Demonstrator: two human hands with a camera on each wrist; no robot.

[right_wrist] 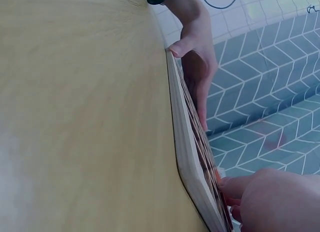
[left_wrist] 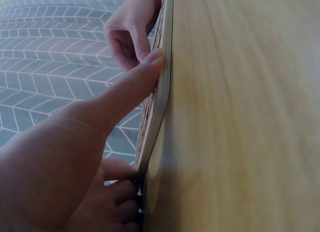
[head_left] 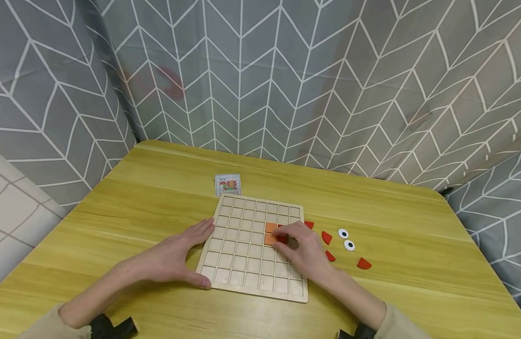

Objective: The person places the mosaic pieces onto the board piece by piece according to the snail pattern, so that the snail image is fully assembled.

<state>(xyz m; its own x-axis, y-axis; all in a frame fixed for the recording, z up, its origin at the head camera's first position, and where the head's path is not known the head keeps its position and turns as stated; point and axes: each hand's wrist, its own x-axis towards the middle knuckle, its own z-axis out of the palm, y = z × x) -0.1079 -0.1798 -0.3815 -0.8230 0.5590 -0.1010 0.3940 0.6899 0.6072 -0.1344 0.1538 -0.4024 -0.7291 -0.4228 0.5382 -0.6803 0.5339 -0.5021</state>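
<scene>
A pale wooden grid board (head_left: 243, 252) lies on the table. My left hand (head_left: 169, 256) spans its left side, fingertips against that edge and thumb at the near corner; the left wrist view shows the thumb (left_wrist: 120, 99) touching the board's rim (left_wrist: 159, 102). Over the board's right half, my right hand (head_left: 309, 252) pinches the lower orange square tile (head_left: 269, 239) between thumb and index finger. Another orange tile (head_left: 271, 228) sits just above it. Red pieces (head_left: 281, 239) beside them are partly covered by the fingers. In the right wrist view my right hand (right_wrist: 272, 199) is at the board's surface.
Right of the board lie several loose red pieces (head_left: 364, 263) and two white discs with black centres (head_left: 349, 245). A small printed pattern card (head_left: 228, 184) touches the board's far left area. A patterned grey curtain (head_left: 260, 80) hangs behind the table (head_left: 392, 212).
</scene>
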